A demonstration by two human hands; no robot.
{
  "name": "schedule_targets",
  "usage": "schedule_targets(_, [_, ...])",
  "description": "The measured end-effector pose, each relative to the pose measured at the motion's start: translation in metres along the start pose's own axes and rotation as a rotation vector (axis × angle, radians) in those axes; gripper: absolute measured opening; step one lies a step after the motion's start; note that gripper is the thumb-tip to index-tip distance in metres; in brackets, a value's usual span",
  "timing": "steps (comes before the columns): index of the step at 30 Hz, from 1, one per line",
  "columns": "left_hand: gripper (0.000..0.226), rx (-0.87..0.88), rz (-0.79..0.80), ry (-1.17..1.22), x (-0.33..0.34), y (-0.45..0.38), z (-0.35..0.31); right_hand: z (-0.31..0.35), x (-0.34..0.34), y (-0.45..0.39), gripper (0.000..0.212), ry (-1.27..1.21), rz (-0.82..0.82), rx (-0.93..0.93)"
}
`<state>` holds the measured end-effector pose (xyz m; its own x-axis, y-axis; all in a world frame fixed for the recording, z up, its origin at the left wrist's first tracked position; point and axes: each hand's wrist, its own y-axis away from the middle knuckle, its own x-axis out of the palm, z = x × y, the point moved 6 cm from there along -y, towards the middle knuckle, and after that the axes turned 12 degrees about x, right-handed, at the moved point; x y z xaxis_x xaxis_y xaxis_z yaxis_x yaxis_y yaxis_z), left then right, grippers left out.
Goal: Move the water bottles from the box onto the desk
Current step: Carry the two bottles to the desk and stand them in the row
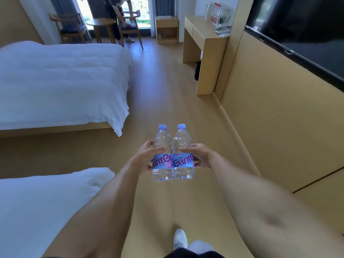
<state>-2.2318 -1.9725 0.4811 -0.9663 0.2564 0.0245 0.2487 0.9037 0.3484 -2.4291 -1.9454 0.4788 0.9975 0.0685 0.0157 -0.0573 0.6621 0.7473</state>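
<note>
Two clear water bottles with pale blue caps and blue-pink labels stand upright side by side in front of me, above the floor. My left hand (147, 157) grips the left bottle (162, 146) around its middle. My right hand (197, 155) grips the right bottle (183, 144) the same way. The two bottles touch each other. The wooden desk (201, 32) stands far ahead on the right against the wall, with several red-capped bottles (216, 13) in a row on its far end. No box is in view.
Two white beds (61, 81) lie on the left, with a wooden floor aisle (167, 86) between them and the right wall. A black bin (197, 70) sits under the desk. A TV (297, 32) hangs on the right. A person (119, 13) bends over chairs by the window.
</note>
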Motion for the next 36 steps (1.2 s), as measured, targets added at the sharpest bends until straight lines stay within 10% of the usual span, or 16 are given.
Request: schedule_targets(36, [0.041,-0.032,0.130,-0.011,-0.109,-0.607,-0.208,0.457,-0.099,-0.412,0.017,-0.100,-0.130,0.039])
